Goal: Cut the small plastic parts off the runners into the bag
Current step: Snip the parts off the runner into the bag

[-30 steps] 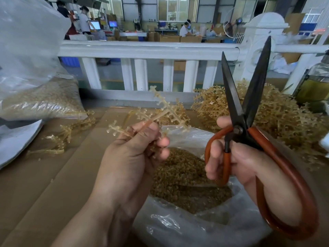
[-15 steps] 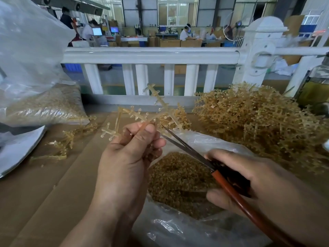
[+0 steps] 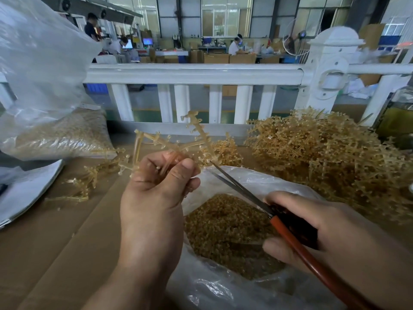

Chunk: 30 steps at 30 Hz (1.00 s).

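The left hand (image 3: 154, 193) pinches a pale amber branched plastic runner (image 3: 178, 144) above the clear plastic bag (image 3: 223, 285) of cut parts. The right hand (image 3: 317, 233) grips orange-handled steel scissors (image 3: 245, 191), blades slightly parted at the runner's right branch.

Bare left grip (image 3: 154, 198), short thumbnail (image 3: 186, 167), bare forearm (image 3: 134, 283), bare right grip (image 3: 324, 231), bare wrist (image 3: 380, 253), creased knuckles (image 3: 145, 177)
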Each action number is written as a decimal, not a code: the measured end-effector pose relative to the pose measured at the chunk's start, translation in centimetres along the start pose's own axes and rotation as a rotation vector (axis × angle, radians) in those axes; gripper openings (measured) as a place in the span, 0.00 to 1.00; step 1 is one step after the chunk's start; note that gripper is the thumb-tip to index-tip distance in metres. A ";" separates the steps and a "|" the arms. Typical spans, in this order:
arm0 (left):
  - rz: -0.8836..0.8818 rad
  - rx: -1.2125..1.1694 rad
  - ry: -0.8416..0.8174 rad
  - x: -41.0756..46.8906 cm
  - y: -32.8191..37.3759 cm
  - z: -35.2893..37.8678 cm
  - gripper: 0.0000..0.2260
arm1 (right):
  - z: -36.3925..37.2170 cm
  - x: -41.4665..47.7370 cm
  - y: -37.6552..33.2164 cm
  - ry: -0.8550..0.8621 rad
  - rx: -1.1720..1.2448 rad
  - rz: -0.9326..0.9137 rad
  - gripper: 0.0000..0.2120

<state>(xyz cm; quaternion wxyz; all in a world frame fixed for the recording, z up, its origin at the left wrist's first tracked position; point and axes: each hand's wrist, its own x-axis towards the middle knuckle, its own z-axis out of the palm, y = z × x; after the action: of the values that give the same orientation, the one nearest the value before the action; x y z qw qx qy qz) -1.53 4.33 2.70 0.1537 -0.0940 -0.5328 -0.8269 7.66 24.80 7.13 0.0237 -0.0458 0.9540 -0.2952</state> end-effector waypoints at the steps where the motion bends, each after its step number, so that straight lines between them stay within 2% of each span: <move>1: 0.008 0.009 0.005 0.0 0.0 0.0 0.07 | 0.0 0.1 0.0 -0.001 0.003 0.004 0.35; 17: 0.100 -0.042 -0.020 -0.5 -0.5 0.7 0.08 | 0.9 0.3 -0.4 0.008 0.046 -0.024 0.32; 30: 0.032 -0.145 0.028 -0.9 -0.2 0.9 0.08 | 1.3 0.4 -0.4 0.098 -0.012 -0.065 0.30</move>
<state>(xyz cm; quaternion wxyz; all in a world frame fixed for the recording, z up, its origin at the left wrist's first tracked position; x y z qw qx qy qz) -0.78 5.40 2.66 0.1670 -0.1019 -0.4677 -0.8620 7.36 23.73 6.23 -0.0328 -0.0625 0.9538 -0.2919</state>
